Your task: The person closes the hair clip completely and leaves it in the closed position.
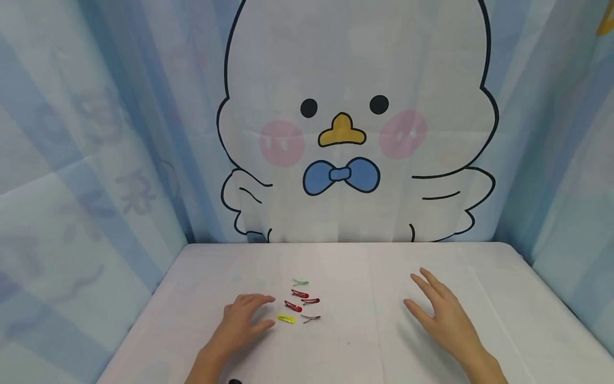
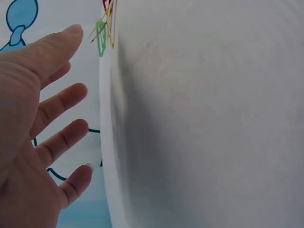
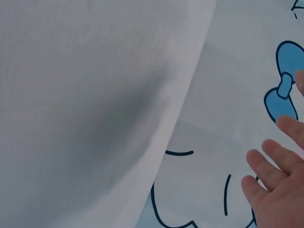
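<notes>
Several small hair clips lie in a loose cluster left of the table's middle. Farthest back is a green hair clip (image 1: 300, 282). Three red hair clips (image 1: 300, 294) sit just in front of it, then a yellow hair clip (image 1: 286, 319) and a dark hair clip (image 1: 311, 318) nearest me. My left hand (image 1: 242, 322) hovers beside the cluster, thumb and fingers spread apart and holding nothing, fingertips close to the yellow clip. Well to the right, my right hand (image 1: 446, 314) is held over the table with its fingers spread, nothing in it.
A white cloth covers the table (image 1: 364, 362). Behind it hangs a curtain (image 1: 345, 213) printed with a large white bird, and blue curtains (image 1: 72, 186) close off both sides. A small black object (image 1: 235, 381) shows at the bottom edge near my left forearm.
</notes>
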A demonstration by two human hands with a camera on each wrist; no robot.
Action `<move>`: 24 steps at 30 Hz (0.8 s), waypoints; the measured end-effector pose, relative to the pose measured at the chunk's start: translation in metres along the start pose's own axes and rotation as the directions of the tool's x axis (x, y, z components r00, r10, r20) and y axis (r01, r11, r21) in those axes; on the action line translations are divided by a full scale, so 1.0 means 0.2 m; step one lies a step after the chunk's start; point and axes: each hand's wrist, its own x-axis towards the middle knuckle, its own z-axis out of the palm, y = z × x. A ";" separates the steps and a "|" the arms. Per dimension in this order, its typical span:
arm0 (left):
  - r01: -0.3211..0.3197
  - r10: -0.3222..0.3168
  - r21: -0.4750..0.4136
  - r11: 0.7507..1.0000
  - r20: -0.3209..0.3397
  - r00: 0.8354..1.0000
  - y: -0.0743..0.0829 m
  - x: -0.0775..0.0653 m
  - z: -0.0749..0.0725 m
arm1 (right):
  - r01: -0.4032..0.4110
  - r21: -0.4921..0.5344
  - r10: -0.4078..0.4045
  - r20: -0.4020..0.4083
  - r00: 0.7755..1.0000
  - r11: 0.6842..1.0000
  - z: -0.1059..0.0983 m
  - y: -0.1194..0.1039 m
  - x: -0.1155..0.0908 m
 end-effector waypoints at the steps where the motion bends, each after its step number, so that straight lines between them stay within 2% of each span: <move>1: 0.001 -0.001 -0.007 1.000 0.016 1.000 0.01 0.01 0.00 | 0.001 0.002 -0.001 -0.001 1.000 1.000 0.01 -0.01 0.00; 13: 0.037 -0.033 -0.019 0.999 0.152 0.988 0.06 0.09 0.03 | 0.024 0.013 -0.024 0.007 1.000 1.000 0.07 -0.06 0.03; 19: 0.063 -0.054 -0.037 0.997 0.191 0.980 0.06 0.12 0.04 | 0.049 0.034 -0.049 -0.010 0.999 0.998 0.11 -0.08 0.04; 24: 0.058 -0.048 -0.043 0.997 0.213 0.976 0.06 0.15 0.05 | 0.058 0.045 -0.057 -0.015 0.998 0.997 0.13 -0.08 0.05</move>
